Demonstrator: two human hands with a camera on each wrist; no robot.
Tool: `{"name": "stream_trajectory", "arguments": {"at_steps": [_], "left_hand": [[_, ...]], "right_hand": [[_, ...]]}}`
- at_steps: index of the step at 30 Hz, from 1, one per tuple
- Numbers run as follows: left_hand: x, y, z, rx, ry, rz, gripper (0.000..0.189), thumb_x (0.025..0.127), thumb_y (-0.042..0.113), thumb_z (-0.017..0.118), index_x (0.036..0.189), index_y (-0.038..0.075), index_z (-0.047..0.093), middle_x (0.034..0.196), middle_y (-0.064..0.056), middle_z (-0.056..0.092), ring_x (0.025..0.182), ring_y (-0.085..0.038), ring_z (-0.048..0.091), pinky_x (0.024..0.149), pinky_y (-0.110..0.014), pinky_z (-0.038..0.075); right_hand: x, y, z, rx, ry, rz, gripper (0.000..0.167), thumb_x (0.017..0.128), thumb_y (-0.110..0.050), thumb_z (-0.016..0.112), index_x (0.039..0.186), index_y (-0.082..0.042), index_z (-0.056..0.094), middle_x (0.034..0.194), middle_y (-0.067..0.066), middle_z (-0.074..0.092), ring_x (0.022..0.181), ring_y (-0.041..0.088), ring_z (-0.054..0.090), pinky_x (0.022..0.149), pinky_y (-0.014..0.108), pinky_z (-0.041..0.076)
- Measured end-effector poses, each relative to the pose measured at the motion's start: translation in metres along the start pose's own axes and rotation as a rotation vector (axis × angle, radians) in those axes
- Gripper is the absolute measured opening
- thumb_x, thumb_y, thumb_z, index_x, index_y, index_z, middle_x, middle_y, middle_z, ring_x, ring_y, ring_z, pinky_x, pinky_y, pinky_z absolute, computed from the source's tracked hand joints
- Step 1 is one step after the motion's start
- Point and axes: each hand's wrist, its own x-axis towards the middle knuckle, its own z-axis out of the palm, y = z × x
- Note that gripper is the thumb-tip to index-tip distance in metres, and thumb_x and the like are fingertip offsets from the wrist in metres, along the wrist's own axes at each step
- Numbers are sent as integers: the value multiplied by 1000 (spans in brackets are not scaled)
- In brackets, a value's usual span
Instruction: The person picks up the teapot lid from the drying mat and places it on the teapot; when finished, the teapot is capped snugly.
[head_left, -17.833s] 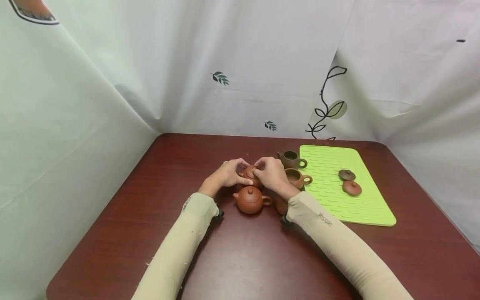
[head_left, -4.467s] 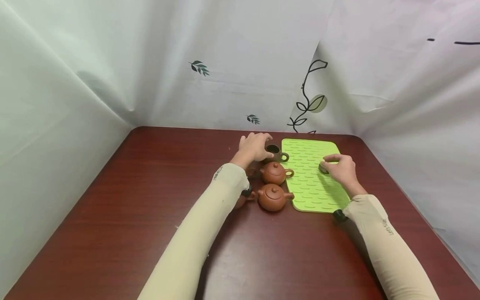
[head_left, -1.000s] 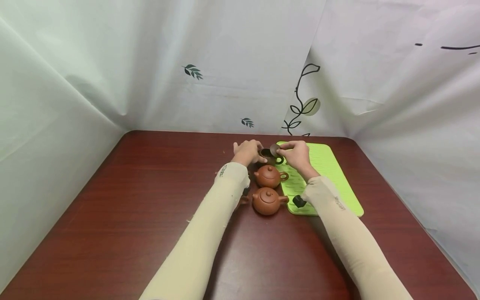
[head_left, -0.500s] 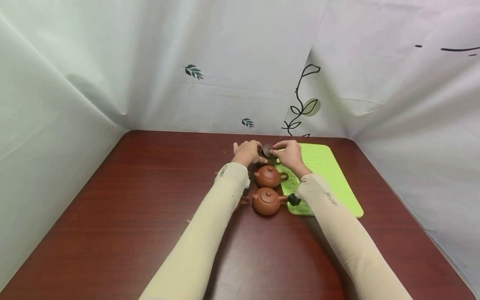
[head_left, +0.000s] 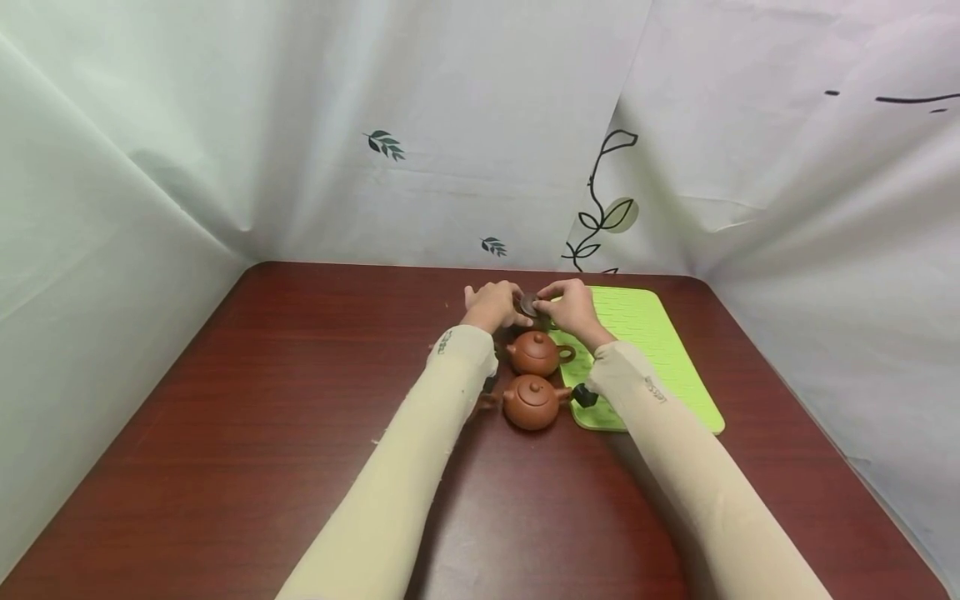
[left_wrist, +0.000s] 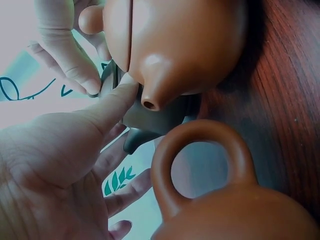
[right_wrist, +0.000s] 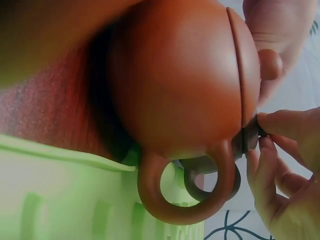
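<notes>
At the back of the group stands a dark brown teapot (left_wrist: 160, 116), mostly hidden by hands in the head view. My left hand (head_left: 491, 306) holds its body, thumb at the rim and fingers around the spout side. My right hand (head_left: 573, 308) pinches the knob of the dark lid (head_left: 528, 305) between thumb and fingers; the lid lies over the pot's mouth, and whether it is fully seated I cannot tell. Just in front is a lidded reddish-brown teapot (head_left: 534, 354), its handle over the mat. Nearest me sits another lidded reddish-brown teapot (head_left: 531, 404).
A lime green ridged mat (head_left: 645, 358) lies to the right of the teapots. Left of them, more reddish-brown teapots are mostly covered by my left sleeve; one handle (head_left: 487, 402) sticks out. The dark red table (head_left: 300, 375) is bordered by white cloth walls (head_left: 450, 200).
Over the last second my right hand has moved left, bringing the tilted dark lid down onto the dark teapot's mouth. Earlier, that lid and a reddish-brown one lay on the mat.
</notes>
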Motion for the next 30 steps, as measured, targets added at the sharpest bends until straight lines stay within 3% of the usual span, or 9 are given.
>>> {"name": "stream_trajectory", "arguments": {"at_steps": [5,14,22,26,30], "left_hand": [[0,-1,-1,-6,10,-4,51,84,46,77,129,27,64,120,4,66,115,-21,56,113,-53,17],[6,-3,-4,16,-11,-6,51,84,46,77,130,27,63,119,5,66,113,-20,56,110,-50,20],[6,-4,-15,102,-59,-16,63,84,49,77,137,22,57,134,-1,59,132,-28,43,114,-51,17],[4,-5,-27,64,-42,13,68,87,48,74,144,22,50,142,0,53,136,-29,39,112,-51,18],[-5,-8,-37,-5,23,89,70,88,50,71,148,23,45,147,1,48,137,-28,38,108,-51,23]], "right_hand": [[1,-1,4,-16,-15,-3,17,92,-13,71,106,-2,75,103,15,72,93,29,65,73,40,52],[3,-1,5,-34,-28,12,18,92,-13,71,107,-4,74,102,13,72,86,26,66,66,35,51],[2,2,3,-32,-35,-14,24,89,-12,74,111,-3,73,106,15,72,83,28,70,62,33,53],[-6,4,-7,23,-26,-16,30,90,-13,73,117,-2,70,114,17,70,79,33,72,57,31,53],[-21,5,-18,94,-9,-54,36,90,-16,72,124,-3,67,122,19,66,85,34,72,63,35,56]]}}
